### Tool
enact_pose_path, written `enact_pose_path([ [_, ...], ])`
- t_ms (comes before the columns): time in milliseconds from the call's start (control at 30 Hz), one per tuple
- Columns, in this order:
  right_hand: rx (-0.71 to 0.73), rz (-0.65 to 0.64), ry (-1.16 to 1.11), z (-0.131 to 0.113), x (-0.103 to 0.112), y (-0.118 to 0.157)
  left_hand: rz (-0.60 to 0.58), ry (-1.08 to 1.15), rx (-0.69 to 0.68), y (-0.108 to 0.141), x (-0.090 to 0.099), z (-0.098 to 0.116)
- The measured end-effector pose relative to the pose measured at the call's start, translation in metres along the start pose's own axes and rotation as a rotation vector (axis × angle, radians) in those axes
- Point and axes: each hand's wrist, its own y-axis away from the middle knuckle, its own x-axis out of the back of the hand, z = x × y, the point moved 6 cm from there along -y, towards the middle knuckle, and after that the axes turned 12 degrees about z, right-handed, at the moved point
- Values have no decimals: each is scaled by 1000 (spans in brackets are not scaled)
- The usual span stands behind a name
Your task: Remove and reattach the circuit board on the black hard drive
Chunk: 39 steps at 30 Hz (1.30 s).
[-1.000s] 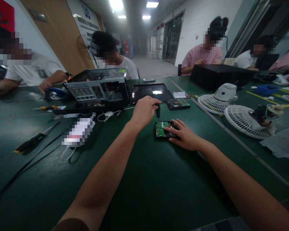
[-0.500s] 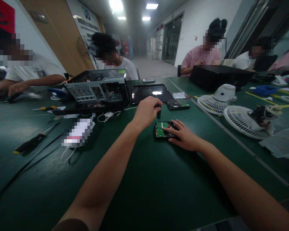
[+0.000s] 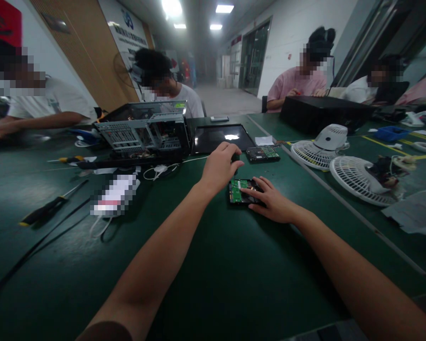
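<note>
A hard drive [image 3: 238,195] lies on the green table with its green circuit board facing up. My left hand [image 3: 222,166] is closed around the dark handle of a small screwdriver [image 3: 236,158], which stands nearly upright at the drive's far left corner. Most of the handle is hidden by the fingers, and I cannot tell whether the tip sits in a screw. On the right part of the drive, my right hand [image 3: 270,199] lies with its fingers spread, covering some of it. A second hard drive [image 3: 262,154] lies just beyond.
An opened computer case [image 3: 145,132] and a dark flat panel [image 3: 223,137] stand beyond my hands. To the left lie a larger screwdriver [image 3: 46,210], a phone [image 3: 115,195] and cables. Fan parts [image 3: 358,180] are at the right. Several people sit around the table.
My left hand has turned slightly on the screwdriver, its fingers shifting around the handle. My right hand and the hard drive have stayed in place. The person at far left has moved their hands leftward.
</note>
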Motion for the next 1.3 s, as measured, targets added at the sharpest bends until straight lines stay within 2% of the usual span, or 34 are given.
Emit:
enact_pose_path([
  [467, 10, -4, -3, -2, 1, 0, -111, 59, -8, 1, -6, 1],
  [667, 10, 0, 23, -5, 5, -2, -95, 191, 76, 5, -16, -9],
  [800, -1, 24, 48, -8, 6, -4, -47, 224, 67, 7, -23, -14],
  [867, -4, 37, 58, -10, 6, -4, -36, 310, 81, 10, -27, -19],
  [1000, -9, 37, 66, -12, 8, -4, 17, 568, 268, 23, -35, -45],
  [1100, -5, 35, 65, -13, 8, -4, 39, 597, 385, 37, -39, -65],
  [1200, 0, 36, 66, -12, 7, -4, 66, 687, 475, 50, -39, -78],
  [1300, 10, 44, 66, -11, 6, -4, 31, 840, 603, 61, -43, -83],
])
